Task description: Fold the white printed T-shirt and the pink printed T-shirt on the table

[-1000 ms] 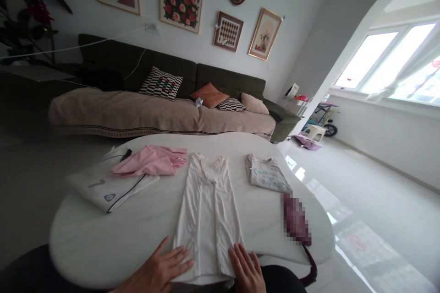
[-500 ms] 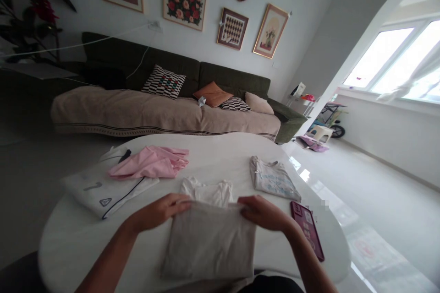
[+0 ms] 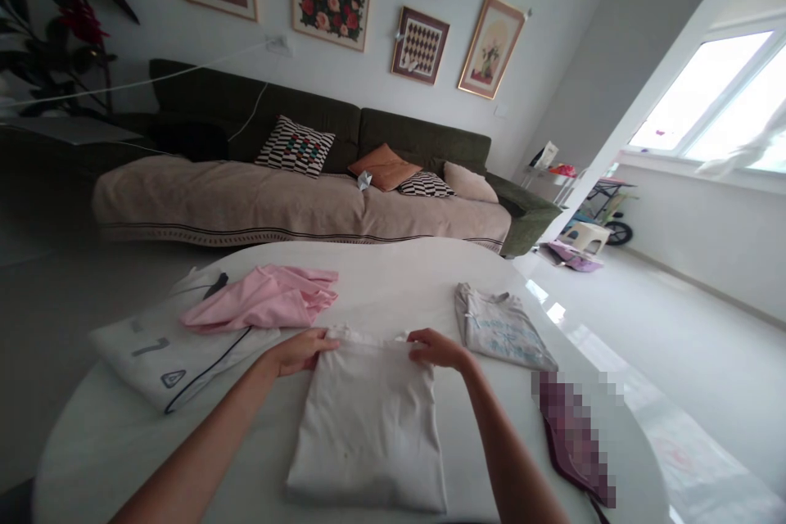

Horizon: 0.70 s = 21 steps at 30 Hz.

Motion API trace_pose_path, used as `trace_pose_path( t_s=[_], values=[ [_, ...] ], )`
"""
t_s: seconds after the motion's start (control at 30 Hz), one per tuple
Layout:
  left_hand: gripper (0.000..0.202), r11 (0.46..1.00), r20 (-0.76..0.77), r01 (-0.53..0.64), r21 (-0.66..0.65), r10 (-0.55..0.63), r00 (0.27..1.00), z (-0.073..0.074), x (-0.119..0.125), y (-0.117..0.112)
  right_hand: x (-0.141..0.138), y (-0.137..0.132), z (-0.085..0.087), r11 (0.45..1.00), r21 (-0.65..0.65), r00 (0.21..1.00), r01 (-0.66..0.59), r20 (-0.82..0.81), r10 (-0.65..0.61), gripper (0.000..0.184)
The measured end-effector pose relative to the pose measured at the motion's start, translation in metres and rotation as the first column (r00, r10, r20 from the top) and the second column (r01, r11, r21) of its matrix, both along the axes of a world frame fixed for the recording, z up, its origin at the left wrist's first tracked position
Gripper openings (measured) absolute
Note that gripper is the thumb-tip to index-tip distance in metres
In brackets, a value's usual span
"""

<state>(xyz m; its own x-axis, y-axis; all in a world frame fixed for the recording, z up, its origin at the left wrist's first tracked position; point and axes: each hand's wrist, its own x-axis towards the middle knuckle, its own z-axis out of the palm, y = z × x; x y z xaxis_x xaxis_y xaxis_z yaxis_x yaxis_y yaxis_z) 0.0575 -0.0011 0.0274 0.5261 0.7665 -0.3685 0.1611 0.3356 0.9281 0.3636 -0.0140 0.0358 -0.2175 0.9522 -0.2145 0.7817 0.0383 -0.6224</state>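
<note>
Folded over in half since 0.5 s ago, white garment (image 3: pixel 368 417) now lying flat on table (image 3: pixel 123 442), edges lined up at far end. Left hand (image 3: pixel 300 350) and right hand (image 3: pixel 437 349) pinching its 2 far corners, fingers curled. Pink cloth (image 3: pixel 264 307) just left, grey folded shirt (image 3: pixel 500 332) right.

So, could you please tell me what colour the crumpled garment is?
Pink garment, clearest in the head view.
</note>
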Motion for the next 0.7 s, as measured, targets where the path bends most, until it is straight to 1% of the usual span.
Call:
trace_pose_path(
  t_s=[0.07,0.1,0.17,0.23,0.3,0.37,0.4,0.47,0.53,0.57,0.63,0.7],
  values=[
    [0.036,0.998,-0.027,-0.004,0.058,0.005,1.000,0.003,0.000,0.010,0.000,0.009,0.006,0.999,0.016,0.998,-0.041,0.051,0.040,0.016],
    [0.036,0.995,-0.048,-0.019,0.100,0.024,0.999,0.002,0.002,0.015,-0.001,0.013,0.007,0.998,0.019,0.995,-0.054,0.089,0.052,0.016],
    [0.032,0.974,-0.106,-0.071,0.213,0.095,0.990,-0.004,0.007,0.023,-0.005,0.019,0.004,0.998,0.052,0.986,-0.029,0.164,0.020,0.019],
    [0.025,0.924,-0.163,-0.143,0.354,0.211,0.964,-0.014,0.013,0.028,-0.010,0.020,-0.005,0.995,0.099,0.970,0.030,0.237,-0.053,0.024],
    [0.022,0.849,-0.189,-0.206,0.486,0.332,0.924,-0.024,0.018,0.029,-0.015,0.017,-0.015,0.986,0.141,0.948,0.092,0.289,-0.130,0.029],
    [0.020,0.785,-0.196,-0.240,0.571,0.413,0.889,-0.031,0.020,0.028,-0.018,0.012,-0.023,0.978,0.159,0.932,0.133,0.316,-0.178,0.030],
    [0.019,0.769,-0.200,-0.242,0.592,0.431,0.880,-0.032,0.020,0.028,-0.019,0.009,-0.024,0.976,0.161,0.927,0.144,0.322,-0.190,0.029],
    [0.021,0.760,-0.209,-0.230,0.607,0.432,0.877,-0.030,0.020,0.029,-0.021,0.005,-0.020,0.974,0.168,0.926,0.151,0.322,-0.199,0.027],
    [0.026,0.762,-0.195,-0.218,0.611,0.411,0.891,-0.020,0.019,0.031,-0.021,0.002,-0.006,0.970,0.198,0.932,0.141,0.303,-0.197,0.025],
    [0.027,0.759,-0.175,-0.218,0.614,0.399,0.900,-0.011,0.018,0.031,-0.020,0.000,0.005,0.964,0.228,0.938,0.134,0.286,-0.198,0.024],
    [0.029,0.746,-0.113,-0.228,0.626,0.376,0.920,0.012,0.015,0.029,-0.018,-0.004,0.034,0.938,0.321,0.948,0.131,0.236,-0.213,0.020],
    [0.039,0.728,-0.041,-0.244,0.640,0.349,0.936,0.043,0.010,0.022,-0.013,-0.013,0.068,0.886,0.441,0.956,0.144,0.169,-0.240,0.016]
  ],
)
